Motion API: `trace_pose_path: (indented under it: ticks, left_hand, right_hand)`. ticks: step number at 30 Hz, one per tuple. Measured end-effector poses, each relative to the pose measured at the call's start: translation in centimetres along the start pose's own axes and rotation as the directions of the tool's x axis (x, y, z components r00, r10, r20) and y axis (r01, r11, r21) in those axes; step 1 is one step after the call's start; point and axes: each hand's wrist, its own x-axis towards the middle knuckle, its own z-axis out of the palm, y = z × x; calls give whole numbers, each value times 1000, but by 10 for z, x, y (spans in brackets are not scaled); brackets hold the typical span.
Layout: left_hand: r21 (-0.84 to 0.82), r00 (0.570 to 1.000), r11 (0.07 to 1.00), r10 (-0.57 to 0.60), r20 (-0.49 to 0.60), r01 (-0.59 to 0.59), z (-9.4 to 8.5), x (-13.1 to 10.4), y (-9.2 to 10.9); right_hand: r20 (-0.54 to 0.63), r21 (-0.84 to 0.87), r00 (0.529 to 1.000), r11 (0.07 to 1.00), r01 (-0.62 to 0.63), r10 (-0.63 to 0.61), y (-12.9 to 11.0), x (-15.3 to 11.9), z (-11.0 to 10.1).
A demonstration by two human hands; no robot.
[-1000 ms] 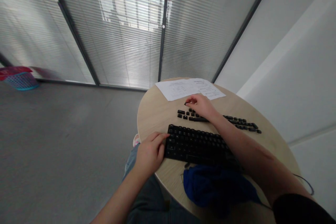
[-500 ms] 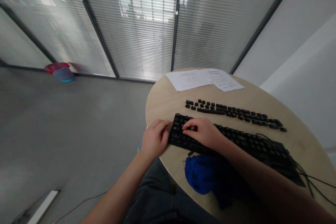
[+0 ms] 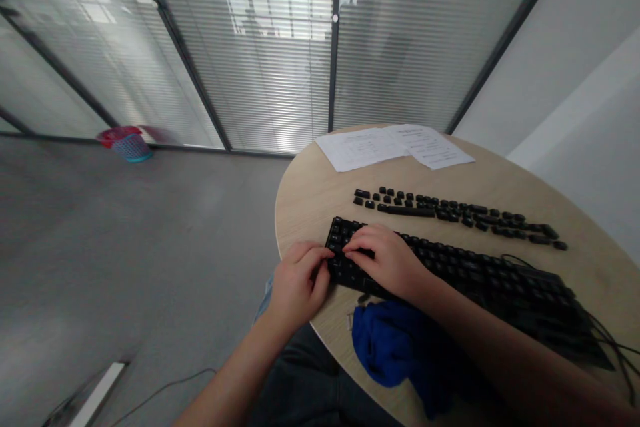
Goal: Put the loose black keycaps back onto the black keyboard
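With twelve pointing away from the wearer, the black keyboard (image 3: 473, 267) lies on the round surface (image 3: 305, 203), its near end toward nine. At that end the right hand (image 3: 385, 257) has thumb and fingers drawn nearly together over the keys; I can't tell whether they pinch a cap. The left hand (image 3: 300, 287) is half curled at the keyboard's corner, fingertips touching or just beside it; I can't confirm a grip.

My reading is partway: the upper rows look capped, the lower part at the nine o'clock end looks bare, and loose keycaps (image 3: 411, 211) lie in rough rows at twelve, a long bar among them.

The right forearm hides much of the lower edge from me. A blue cloth (image 3: 385, 347) crowds it at seven to eight. Cables (image 3: 620, 353) trail at four, papers (image 3: 367, 150) lie at eleven, and a basket (image 3: 131, 147) stands on the floor toward ten.
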Motion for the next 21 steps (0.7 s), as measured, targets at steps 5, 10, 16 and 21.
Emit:
trace_pose_path:
  ticks: [5, 10, 16, 21]
  left_hand:
    - [19, 995, 997, 67, 68, -69, -2, -2, 7]
    - [36, 993, 996, 78, 93, -81, -3, -2, 7]
    - [33, 989, 994, 103, 105, -107, -1, -1, 2]
    - [44, 990, 995, 89, 108, -94, 0, -2, 0]
  right_hand:
    - [-74, -49, 997, 999, -11, 8, 3, -1, 3]
    - [-63, -40, 998, 999, -21, 18, 2, 0, 3]
    - [-67, -38, 998, 999, -19, 16, 2, 0, 2]
    - [-31, -34, 999, 999, 20, -21, 3, -1, -1]
